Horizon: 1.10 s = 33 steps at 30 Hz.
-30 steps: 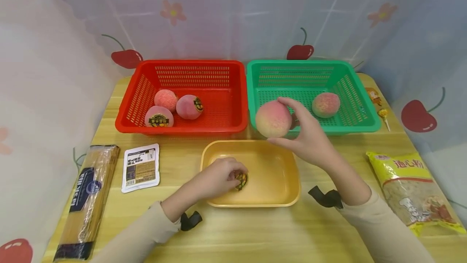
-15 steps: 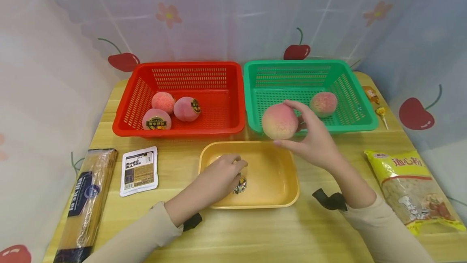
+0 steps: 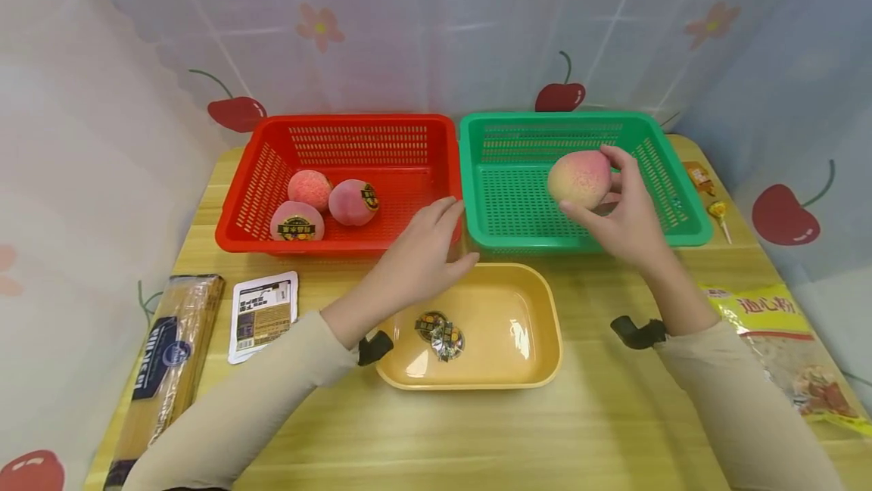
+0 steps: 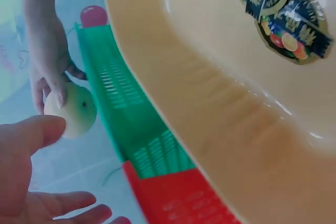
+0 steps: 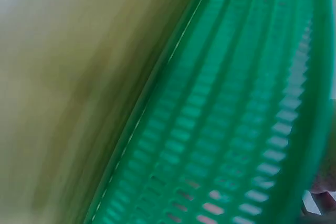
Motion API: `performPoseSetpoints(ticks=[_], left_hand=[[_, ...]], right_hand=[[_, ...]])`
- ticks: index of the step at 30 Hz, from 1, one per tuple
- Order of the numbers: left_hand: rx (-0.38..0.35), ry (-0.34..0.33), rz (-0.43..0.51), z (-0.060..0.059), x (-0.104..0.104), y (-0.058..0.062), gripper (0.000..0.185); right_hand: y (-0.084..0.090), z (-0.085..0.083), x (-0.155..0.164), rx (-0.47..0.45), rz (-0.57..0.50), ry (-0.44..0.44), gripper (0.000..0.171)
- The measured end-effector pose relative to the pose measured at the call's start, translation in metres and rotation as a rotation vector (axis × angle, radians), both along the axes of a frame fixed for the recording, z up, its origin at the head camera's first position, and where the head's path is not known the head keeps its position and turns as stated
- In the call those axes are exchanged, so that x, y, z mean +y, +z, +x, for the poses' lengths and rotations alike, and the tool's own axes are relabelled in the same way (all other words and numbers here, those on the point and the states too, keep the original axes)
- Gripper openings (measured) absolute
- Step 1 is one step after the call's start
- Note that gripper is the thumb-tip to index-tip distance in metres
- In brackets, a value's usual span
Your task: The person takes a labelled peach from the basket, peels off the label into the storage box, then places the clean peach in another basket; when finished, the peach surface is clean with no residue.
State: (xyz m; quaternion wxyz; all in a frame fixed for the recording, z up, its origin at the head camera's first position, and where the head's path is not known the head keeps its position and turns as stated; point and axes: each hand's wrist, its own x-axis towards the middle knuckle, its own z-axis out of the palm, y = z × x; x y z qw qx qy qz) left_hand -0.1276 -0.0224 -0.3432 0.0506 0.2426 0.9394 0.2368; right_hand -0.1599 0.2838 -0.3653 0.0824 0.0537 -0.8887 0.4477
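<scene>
My right hand (image 3: pixel 630 211) grips a pink and yellow peach (image 3: pixel 579 179) above the green basket (image 3: pixel 504 203), thumb below and fingers on its upper right side. The left wrist view shows the peach's pale underside too. My left hand (image 3: pixel 422 256) hangs over the far left part of the yellow tray (image 3: pixel 507 306), close to the red basket (image 3: pixel 402 192), with fingers extended and nothing in them. Two round fruit labels, one dark (image 3: pixel 429 322) and one shinier (image 3: pixel 448 343), lie overlapping in the tray. The green basket's lattice fills much of the right wrist view.
Three peaches sit in the red basket, two labelled (image 3: pixel 297 220) (image 3: pixel 354 202) and one plain (image 3: pixel 309 188). Left are a noodle pack (image 3: pixel 166 355) and a white pouch (image 3: pixel 262 313). A pasta bag (image 3: pixel 783 324), partly behind my right sleeve, and a lollipop (image 3: pixel 718 211) are right.
My left hand has let go of the label in the tray and risen forward, opening. My right hand has carried its peach right and forward over the green basket, hiding the peach there.
</scene>
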Motion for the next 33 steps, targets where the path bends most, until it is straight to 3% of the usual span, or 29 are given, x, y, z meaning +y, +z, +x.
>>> performPoseSetpoints(ticks=[6,14,21,26,33], left_hand=[[-0.088,0.004,-0.005,-0.024,0.016,-0.014,0.089],[-0.11,0.013,-0.041,-0.033,0.029,-0.028,0.087],[-0.107,0.003,-0.05,-0.032,0.03,-0.03,0.086],[-0.102,-0.001,-0.054,-0.033,0.03,-0.03,0.085],[-0.105,-0.004,-0.059,-0.033,0.03,-0.028,0.086]], right_hand=[[-0.009,-0.039,0.01,-0.081,0.042,-0.067,0.097],[-0.019,-0.078,0.008,-0.117,0.247,-0.062,0.092],[-0.024,-0.095,0.004,-0.289,0.49,-0.062,0.092],[-0.025,-0.1,-0.002,-0.237,0.557,0.028,0.084],[-0.029,-0.109,-0.005,-0.238,0.593,0.021,0.09]])
